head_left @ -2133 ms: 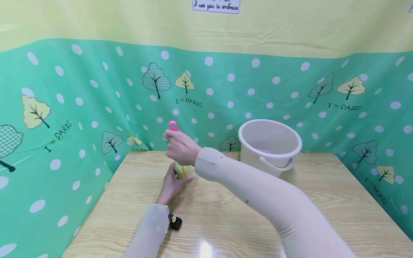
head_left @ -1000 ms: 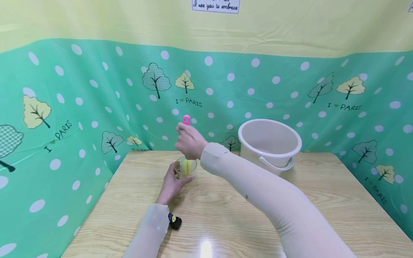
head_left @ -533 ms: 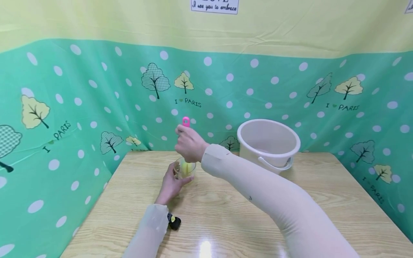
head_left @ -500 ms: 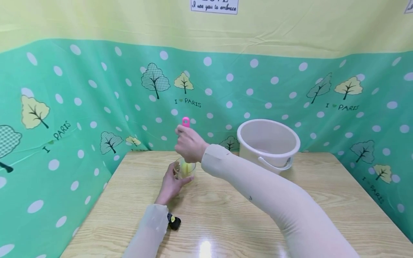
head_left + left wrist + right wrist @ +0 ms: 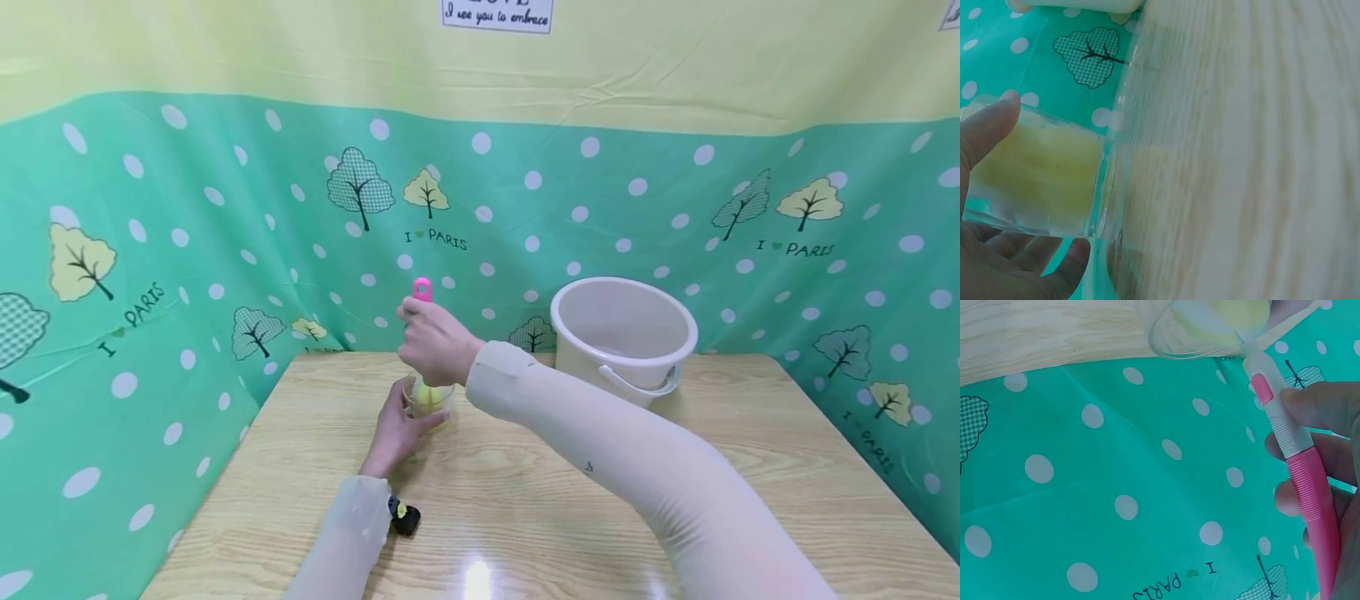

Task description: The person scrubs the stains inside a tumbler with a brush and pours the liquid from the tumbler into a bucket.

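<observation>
In the head view my left hand (image 5: 397, 429) grips a clear glass cup (image 5: 1099, 181) that stands on the table's left half. The left wrist view shows thumb and fingers on opposite sides of its wall. My right hand (image 5: 437, 343) is above the cup, gripping the ribbed pink-and-white handle of a sponge bottle brush (image 5: 1313, 506). The pink end with its hanging hole points up out of the fist. The brush's yellow sponge head (image 5: 427, 396) is down inside the cup, partly covered by the right hand in the head view.
A white bucket (image 5: 566, 354) with a drooping carry handle (image 5: 633, 385) stands at the table's back right. A small black device (image 5: 406, 518) is at the left wrist. Green polka-dot cloth (image 5: 187, 292) hangs behind and along both sides of the wooden table (image 5: 525, 500).
The right hand rises with the brush and shifts right, then comes back down and slightly left, the sponge sinking deeper into the cup. The left hand and cup stay in place.
</observation>
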A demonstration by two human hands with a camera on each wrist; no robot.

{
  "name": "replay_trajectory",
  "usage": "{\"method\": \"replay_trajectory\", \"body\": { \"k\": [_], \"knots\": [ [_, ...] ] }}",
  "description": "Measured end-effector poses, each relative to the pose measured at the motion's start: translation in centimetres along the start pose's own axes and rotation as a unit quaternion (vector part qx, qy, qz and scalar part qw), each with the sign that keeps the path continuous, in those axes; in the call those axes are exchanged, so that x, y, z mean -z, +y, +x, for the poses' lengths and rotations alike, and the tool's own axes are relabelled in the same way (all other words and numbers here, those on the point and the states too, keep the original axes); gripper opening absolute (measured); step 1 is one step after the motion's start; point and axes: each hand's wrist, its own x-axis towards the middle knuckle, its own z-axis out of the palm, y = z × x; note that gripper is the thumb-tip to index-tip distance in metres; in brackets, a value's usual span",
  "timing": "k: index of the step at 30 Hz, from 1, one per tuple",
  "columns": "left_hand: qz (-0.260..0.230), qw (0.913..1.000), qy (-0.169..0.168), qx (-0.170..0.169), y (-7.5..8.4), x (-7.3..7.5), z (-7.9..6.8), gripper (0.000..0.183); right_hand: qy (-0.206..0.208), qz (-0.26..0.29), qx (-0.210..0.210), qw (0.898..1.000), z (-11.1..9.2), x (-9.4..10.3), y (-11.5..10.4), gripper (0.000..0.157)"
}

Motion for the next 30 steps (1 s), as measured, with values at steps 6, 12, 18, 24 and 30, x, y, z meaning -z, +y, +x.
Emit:
{"method": "replay_trajectory", "body": {
  "k": [6,12,18,24,30],
  "knots": [
    [0.012,0.9999,0.005,-0.007,-0.1,-0.1,0.1,0.083,0.016,-0.01,0.005,1.0,0.2,0.3,-0.2,0.016],
    [0.013,0.9998,0.007,-0.015,-0.2,-0.2,0.2,0.083,0.014,-0.017,0.005,1.0,0.5,0.4,-0.4,0.015],
    [0.011,0.9997,0.006,-0.022,-0.3,-0.1,0.2,0.084,0.018,-0.032,0.007,0.999,0.9,0.3,-0.6,0.014],
    [0.01,0.9998,0.004,-0.017,-0.2,-0.1,0.2,0.088,0.022,-0.045,-0.008,0.999,0.9,0.0,-0.6,0.015],
    [0.011,0.9999,0.004,-0.013,-0.1,-0.1,0.1,0.088,0.019,-0.037,-0.025,0.999,0.9,-0.6,-0.2,0.016]
  ]
}}
